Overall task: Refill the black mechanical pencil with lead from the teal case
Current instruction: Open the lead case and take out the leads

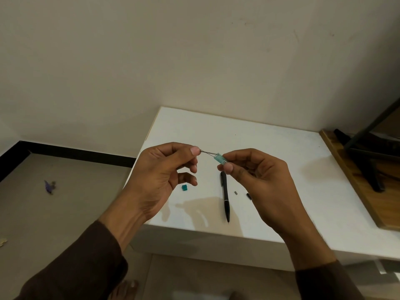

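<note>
A plain room in a home, it seems: bare cream wall (194, 50), tiled floor (54, 213) with black skirting (82, 153), a low white counter (270, 144), and a person's bare foot (125, 289) below.

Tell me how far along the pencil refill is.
Done: teal cap is off, lying on the table. In hand: right hand holds the teal case; left hand pinches leads sticking out of it. Left: load the black mechanical pencil, lying untouched.
</note>
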`<state>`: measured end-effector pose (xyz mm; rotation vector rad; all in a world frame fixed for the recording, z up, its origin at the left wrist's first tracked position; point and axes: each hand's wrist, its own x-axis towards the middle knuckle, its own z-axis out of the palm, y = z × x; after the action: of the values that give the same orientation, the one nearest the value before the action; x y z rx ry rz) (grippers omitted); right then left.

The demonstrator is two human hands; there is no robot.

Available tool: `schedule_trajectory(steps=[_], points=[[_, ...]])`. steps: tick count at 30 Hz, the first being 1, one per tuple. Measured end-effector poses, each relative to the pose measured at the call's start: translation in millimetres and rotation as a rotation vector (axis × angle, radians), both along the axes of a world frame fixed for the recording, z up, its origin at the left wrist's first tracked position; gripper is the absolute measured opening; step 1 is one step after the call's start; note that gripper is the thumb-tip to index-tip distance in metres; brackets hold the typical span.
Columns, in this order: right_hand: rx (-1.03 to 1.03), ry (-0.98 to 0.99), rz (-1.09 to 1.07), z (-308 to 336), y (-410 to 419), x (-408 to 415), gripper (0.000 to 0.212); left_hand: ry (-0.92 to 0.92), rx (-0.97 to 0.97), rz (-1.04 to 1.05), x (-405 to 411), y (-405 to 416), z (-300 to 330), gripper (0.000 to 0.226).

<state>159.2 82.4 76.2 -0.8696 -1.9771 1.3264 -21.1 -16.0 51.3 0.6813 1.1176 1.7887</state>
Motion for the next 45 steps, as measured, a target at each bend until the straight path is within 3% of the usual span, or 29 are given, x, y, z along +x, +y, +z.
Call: schedule_trajectory(steps=[18, 34, 38, 45], points=[[0.012, -0.01, 0.0, 1, -2, 0, 0.011, -0.118, 0.035, -0.032, 5, 0, 2, 0.015], [-0.083, 0.077, -0.036, 0, 1, 0, 0.014, -0.028, 0.019, 0.09, -9, -3, 1, 0.008], [-0.053, 0.081, -0.028, 0, -1, -2, 0.01, 0.084, -0.019, 0.065, -6, -3, 0, 0.019], [-0.034, 0.03, -0.056, -1, 0, -2, 0.011, 0.623, -0.297, 0.116, -11, 1, -24, 0.009]])
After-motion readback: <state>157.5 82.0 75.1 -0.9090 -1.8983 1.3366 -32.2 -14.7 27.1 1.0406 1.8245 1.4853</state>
